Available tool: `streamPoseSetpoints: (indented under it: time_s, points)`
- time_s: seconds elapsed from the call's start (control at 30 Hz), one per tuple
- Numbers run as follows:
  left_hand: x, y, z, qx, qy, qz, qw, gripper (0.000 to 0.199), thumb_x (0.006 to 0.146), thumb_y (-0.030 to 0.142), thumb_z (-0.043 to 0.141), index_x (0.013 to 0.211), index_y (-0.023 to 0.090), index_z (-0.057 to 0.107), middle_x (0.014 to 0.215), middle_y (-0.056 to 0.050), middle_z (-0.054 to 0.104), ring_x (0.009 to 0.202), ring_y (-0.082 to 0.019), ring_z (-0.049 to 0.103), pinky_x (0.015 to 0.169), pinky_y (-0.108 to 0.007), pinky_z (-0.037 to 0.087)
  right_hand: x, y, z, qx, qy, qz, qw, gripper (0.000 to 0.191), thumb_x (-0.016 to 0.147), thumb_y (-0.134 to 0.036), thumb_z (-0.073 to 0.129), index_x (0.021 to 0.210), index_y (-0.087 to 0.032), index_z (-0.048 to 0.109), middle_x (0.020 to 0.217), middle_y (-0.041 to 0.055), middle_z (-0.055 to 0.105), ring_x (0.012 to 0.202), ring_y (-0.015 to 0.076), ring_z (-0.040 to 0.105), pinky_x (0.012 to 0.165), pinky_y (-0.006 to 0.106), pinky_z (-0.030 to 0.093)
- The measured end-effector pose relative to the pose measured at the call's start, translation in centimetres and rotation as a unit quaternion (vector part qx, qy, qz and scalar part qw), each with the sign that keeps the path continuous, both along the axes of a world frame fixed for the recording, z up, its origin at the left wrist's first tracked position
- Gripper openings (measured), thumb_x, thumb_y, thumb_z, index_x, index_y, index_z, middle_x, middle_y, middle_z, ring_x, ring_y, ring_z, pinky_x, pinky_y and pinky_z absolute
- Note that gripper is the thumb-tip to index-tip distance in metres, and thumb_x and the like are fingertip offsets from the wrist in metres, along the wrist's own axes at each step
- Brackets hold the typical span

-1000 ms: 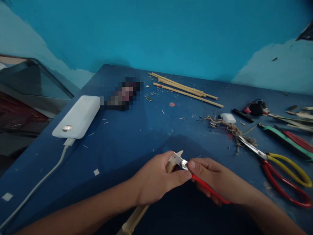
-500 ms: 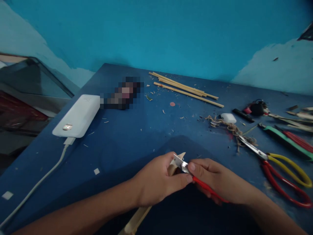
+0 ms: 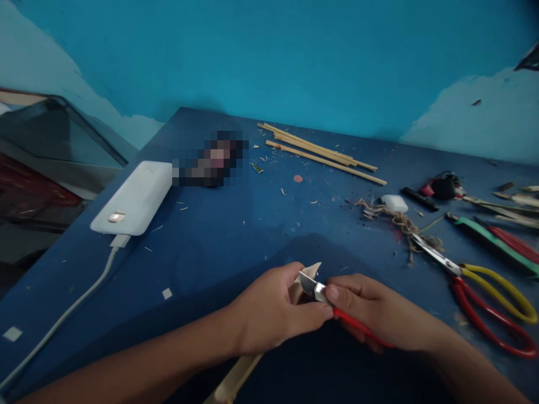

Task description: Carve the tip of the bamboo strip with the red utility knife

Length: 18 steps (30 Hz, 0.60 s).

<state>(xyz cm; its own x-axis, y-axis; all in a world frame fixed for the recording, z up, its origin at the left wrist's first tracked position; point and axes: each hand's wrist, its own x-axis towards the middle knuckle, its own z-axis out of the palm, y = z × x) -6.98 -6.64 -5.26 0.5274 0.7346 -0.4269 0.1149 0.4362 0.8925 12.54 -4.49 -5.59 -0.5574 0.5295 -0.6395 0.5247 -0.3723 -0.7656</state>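
Wrapped round a pale piece of split bamboo (image 3: 236, 377), my left hand (image 3: 269, 314) is closed near the piece's pointed upper end. The lower part of the bamboo comes out below the palm toward the bottom edge. My right hand (image 3: 370, 314) grips a utility knife (image 3: 357, 325) with a red handle. Its short metal blade lies against the upper end of the bamboo, beside my left fingers. My left thumb rests close to the knife where the handle begins. The palm side of both hands is hidden.
On the blue table (image 3: 219, 235) lie thin bamboo sticks (image 3: 324, 154), red-and-yellow-handled scissors (image 3: 458, 269), a green cutter (image 3: 492, 241), a white earbud case (image 3: 394, 203), tangled twine (image 3: 400, 219) and scattered shavings. A white power bank (image 3: 135, 196) with a cable is at the left.
The knife blade has turned slightly, showing a darker face against the bamboo tip. Both hands keep nearly the same place and grip.
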Motion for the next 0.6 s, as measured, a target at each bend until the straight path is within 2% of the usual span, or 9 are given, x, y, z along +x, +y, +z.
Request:
streamPoseSetpoints:
  time_s: [0.17,0.4,0.47,0.6]
  points:
    - [-0.1,-0.2,-0.2,0.014,0.034,-0.017,0.999,0.023,0.079,0.04,0.056,0.083,0.019,0.045,0.067,0.005,0.04,0.059,-0.009,0.034,0.051,-0.022,0.029,0.0,-0.1,0.1,-0.009,-0.008,-0.01,1.0,0.048,0.084,-0.063,0.041,0.073,-0.017,0.05,0.048,-0.0075,0.046,0.032,0.0028,0.04,0.029,0.01,0.03]
    - [-0.5,0.6,2.0,0.003,0.075,-0.042,0.996,0.02,0.08,0.037,0.053,0.081,0.018,0.047,0.062,0.006,0.038,0.054,-0.008,0.035,0.048,-0.021,0.029,-0.1,-0.1,0.1,-0.014,-0.019,-0.03,0.999,0.047,0.084,-0.062,0.042,0.074,-0.017,0.051,0.046,-0.0078,0.045,0.031,0.0033,0.04,0.028,0.01,0.031]
    - [-0.5,0.6,1.9,0.009,0.079,-0.04,0.996,0.021,0.08,0.039,0.053,0.081,0.019,0.046,0.063,0.006,0.039,0.055,-0.008,0.036,0.049,-0.021,0.03,-0.1,-0.1,0.1,-0.023,-0.026,-0.033,0.999,0.047,0.084,-0.062,0.042,0.073,-0.018,0.051,0.045,-0.0078,0.045,0.03,0.0033,0.04,0.027,0.01,0.031]
    - [-0.3,0.2,0.7,0.029,0.053,-0.016,0.998,0.024,0.081,0.041,0.054,0.081,0.019,0.045,0.071,0.005,0.044,0.064,-0.01,0.041,0.058,-0.023,0.036,-0.3,0.0,0.2,-0.029,-0.042,-0.032,0.998,0.046,0.084,-0.063,0.042,0.074,-0.018,0.051,0.045,-0.0082,0.045,0.029,0.0033,0.039,0.027,0.01,0.031]
